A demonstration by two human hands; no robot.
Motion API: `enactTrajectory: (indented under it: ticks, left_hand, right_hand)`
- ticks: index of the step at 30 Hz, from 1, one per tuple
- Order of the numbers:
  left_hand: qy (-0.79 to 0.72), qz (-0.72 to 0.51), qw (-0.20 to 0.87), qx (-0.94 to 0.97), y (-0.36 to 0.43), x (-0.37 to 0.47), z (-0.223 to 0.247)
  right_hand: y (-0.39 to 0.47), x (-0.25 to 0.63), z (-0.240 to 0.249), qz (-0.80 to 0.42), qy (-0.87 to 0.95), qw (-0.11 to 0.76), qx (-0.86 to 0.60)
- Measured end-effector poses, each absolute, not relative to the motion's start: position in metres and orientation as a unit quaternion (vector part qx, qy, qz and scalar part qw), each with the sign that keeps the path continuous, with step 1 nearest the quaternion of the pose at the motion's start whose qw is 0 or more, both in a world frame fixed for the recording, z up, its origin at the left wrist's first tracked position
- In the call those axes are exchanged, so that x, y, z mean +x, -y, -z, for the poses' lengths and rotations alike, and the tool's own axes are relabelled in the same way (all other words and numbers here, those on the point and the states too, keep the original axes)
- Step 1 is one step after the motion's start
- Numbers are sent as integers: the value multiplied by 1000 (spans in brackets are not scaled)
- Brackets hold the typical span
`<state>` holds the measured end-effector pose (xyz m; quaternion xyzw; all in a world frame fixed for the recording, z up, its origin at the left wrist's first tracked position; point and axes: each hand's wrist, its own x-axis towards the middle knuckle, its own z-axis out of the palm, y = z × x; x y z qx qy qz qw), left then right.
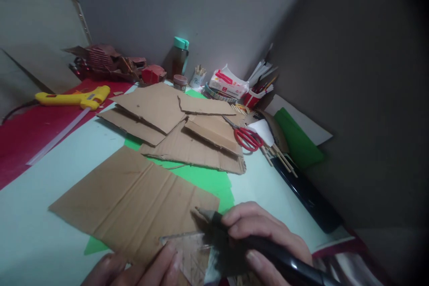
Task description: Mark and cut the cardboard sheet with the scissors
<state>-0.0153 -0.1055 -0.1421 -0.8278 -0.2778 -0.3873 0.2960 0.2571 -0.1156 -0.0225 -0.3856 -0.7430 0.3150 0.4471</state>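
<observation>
Pale table (40, 214) in a grey corner, strewn with cardboard sheets (134, 201).

Cardboard sheet (134, 201) in front on the table (40, 228); cardboard pieces (177, 129) behind it; scissors (246, 136) to their right; glue gun (75, 97) at rear left.

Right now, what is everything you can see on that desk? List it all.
large cardboard sheet: one, brown, nearest, under both hands
cardboard pieces: several, brown, stacked mid-desk
green paper: one, under the cardboard
glue gun: one, yellow, far left
scissors: one, red handles, right of the stack
bottle: one, teal cap, by the wall
tissue pack: one, white and red, back
red cup: one, holding brushes
clear ruler: one, on the near sheet
left hand: pressing the ruler
right hand: holding a black pen
</observation>
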Motion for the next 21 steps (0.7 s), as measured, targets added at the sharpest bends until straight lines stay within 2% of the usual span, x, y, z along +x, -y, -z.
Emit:
enactTrajectory:
  ticks: [3,5,12,21]
  left_hand:
    - [366,345,195,-842,107,-2,131]
    - [371,338,169,-849,107,6,123]
    - [369,345,170,-846,109,14,113]
    - [379,356,187,-833,107,19,114]
  right_hand:
    - [116,256,23,-307,754,441,-378]
    - [117,256,23,-308,757,440,-373]
    - [116,245,24,-346,699,483,-399]
    - [101,229,36,-419,705,459,-341]
